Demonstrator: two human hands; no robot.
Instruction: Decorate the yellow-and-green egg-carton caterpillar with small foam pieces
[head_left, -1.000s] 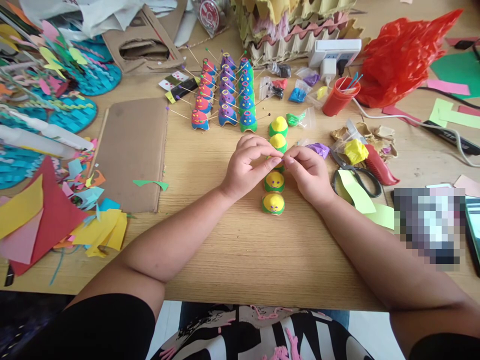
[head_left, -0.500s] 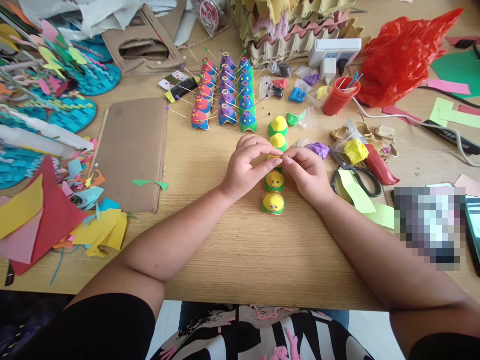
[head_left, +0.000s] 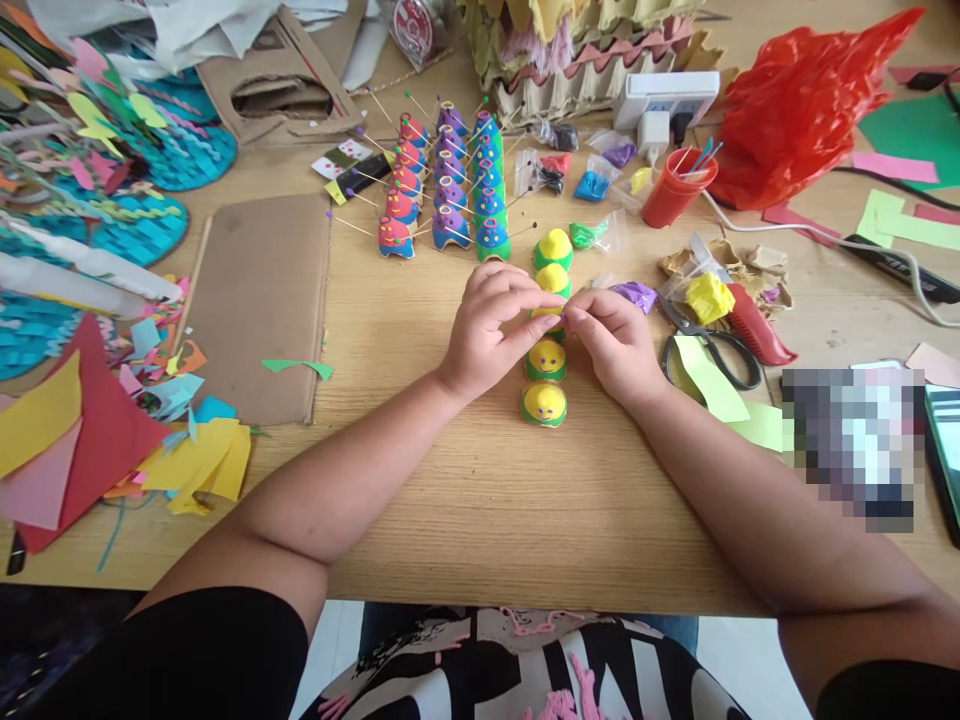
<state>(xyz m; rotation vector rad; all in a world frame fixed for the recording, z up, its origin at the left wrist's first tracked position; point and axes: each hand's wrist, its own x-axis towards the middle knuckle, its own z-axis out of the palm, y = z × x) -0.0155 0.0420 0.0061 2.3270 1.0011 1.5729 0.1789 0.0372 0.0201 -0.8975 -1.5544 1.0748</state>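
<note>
A column of several yellow-and-green clay-covered domes point(head_left: 544, 405) runs away from me on the table; the nearest two have small faces with purple eyes. My left hand point(head_left: 499, 315) and my right hand point(head_left: 611, 335) meet above the middle dome point(head_left: 546, 318), partly covering it. Thumb and forefinger of each hand are pinched together, with the tips nearly touching. A tiny purple bit seems to show at the fingertips, too small to name. Just beyond my right hand lies a bag of purple clay point(head_left: 636, 296).
Finished-looking rows of red, purple and blue figures point(head_left: 452, 225) with stick feelers stand behind. Scissors point(head_left: 709, 350), a yellow clay bag point(head_left: 709, 297) and a red cup point(head_left: 679, 188) are on the right. A cardboard sheet point(head_left: 259, 300) and paper scraps point(head_left: 202, 455) lie left.
The whole view has shifted slightly. Both hands stay pinched over the middle dome, with the right fingertips moved only a little.
</note>
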